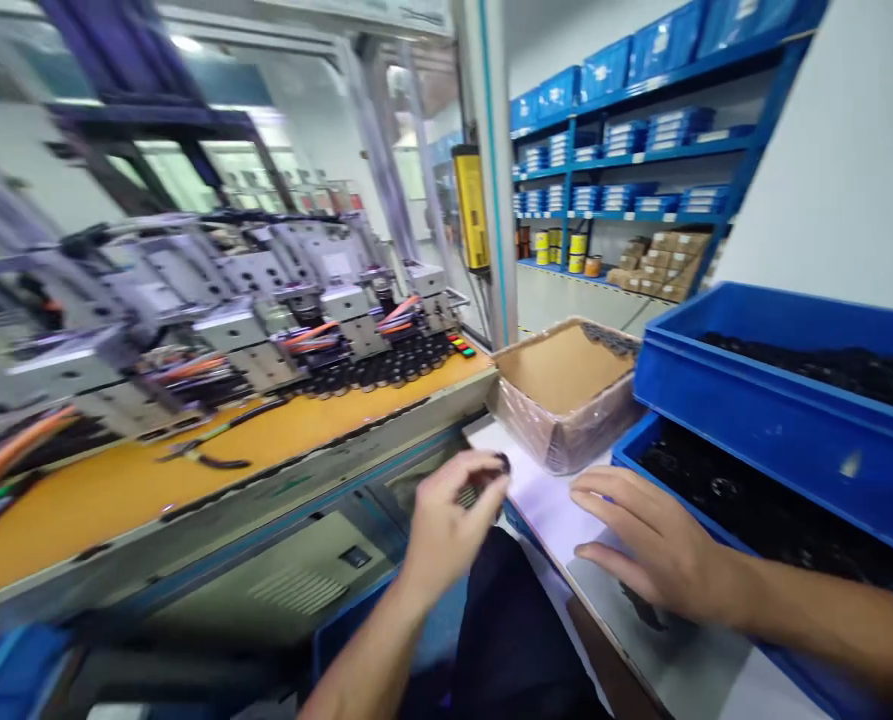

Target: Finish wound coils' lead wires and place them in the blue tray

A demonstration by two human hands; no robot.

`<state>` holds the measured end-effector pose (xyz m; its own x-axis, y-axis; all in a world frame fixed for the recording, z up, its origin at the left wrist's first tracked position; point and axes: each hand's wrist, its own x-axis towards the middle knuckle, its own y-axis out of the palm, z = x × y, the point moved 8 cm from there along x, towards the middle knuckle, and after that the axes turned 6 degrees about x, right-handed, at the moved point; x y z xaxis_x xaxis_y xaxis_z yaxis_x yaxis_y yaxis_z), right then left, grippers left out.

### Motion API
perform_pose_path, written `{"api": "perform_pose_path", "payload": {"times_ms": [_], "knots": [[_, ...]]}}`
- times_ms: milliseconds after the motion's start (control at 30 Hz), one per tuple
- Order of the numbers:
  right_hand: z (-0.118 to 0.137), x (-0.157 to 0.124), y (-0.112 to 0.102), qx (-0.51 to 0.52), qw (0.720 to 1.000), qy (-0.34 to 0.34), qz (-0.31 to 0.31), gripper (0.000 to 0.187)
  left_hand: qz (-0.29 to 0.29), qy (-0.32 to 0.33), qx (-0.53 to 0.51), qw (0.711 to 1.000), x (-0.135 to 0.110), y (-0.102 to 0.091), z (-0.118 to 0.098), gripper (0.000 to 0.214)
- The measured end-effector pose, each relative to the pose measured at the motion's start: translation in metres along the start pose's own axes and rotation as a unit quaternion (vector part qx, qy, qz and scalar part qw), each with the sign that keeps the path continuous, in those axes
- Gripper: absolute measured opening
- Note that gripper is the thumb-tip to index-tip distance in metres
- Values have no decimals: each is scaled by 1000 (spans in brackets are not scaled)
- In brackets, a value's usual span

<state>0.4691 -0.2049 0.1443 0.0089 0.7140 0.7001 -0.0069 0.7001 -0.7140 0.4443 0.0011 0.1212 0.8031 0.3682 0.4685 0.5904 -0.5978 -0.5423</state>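
Note:
My left hand (453, 510) is raised at the near edge of a white board, its thumb and fingertips closed on a small black part (501, 463). Most of that part is covered by the fingers, so its exact kind does not show. Over the white board (540, 505) hovers my right hand (656, 545), fingers apart, with nothing visible between them. Just beyond both hands stands a plastic-wrapped cardboard box (566, 430). Beside the right hand, a blue bin (633, 440) holds many black parts (723, 490).
Another blue bin (776, 400) of black parts is stacked above the first. To the left, an orange bench (251, 450) carries pliers (206, 445), rows of black round parts (378, 370) and machine fixtures (228, 330). A yellow sensor (471, 210) hangs on a post; blue shelving (641, 155) is behind.

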Motion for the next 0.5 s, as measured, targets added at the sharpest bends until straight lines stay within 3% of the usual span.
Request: {"api": "perform_pose_path", "payload": {"times_ms": [133, 233, 333, 500], "knots": [[2, -8, 2, 8, 1000, -27, 5, 28, -92, -108, 158, 977, 56, -97, 74, 10], [4, -9, 3, -5, 999, -44, 4, 24, -85, -186, 247, 947, 84, -143, 122, 19], [8, -6, 5, -20, 998, -59, 5, 21, -55, -227, 281, 931, 98, -151, 150, 29], [0, -6, 10, -48, 996, -59, 39, 20, -55, -233, 288, 927, 109, -138, 163, 30]]}}
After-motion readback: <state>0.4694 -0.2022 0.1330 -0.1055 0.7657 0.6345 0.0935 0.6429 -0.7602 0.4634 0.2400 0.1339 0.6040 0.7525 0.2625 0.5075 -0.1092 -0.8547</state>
